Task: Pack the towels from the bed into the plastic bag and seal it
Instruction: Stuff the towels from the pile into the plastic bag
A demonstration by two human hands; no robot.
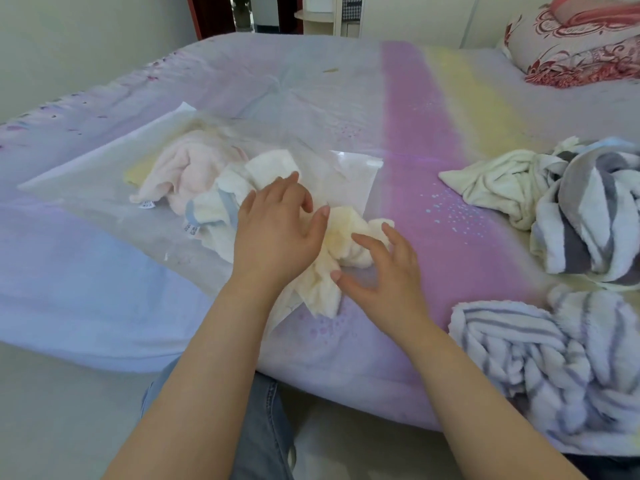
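A clear plastic bag (104,174) lies flat on the bed (433,140), its mouth toward the person. Inside it sit a pink towel (187,168) and a white towel (221,206) with a grey-blue stripe. Small white tags show on both: one (147,204) at the pink towel's near edge and one (191,231) on the white towel's lower left. Each carries dark print, too small and blurred to read.

The left hand (277,230) rests palm down over the white towel at the bag's mouth, fingers loosely spread and slightly curled, thumb out toward the right. Just beside it, a cream towel (329,268) lies bunched, half in and half out of the mouth. The right hand (381,268) is at this towel's right side, fingers spread and bent, thumb pointing at the cloth; whether it touches the towel cannot be told. Neither hand is pinching anything.

Well apart on the right lies a heap of loose towels: a white one (491,185), a grey-striped one (588,216) behind it, and another striped one (519,358) at the bed's near edge. A red-patterned pillow (571,46) sits at the far right corner. The sheet is banded in lilac, pink and yellow.
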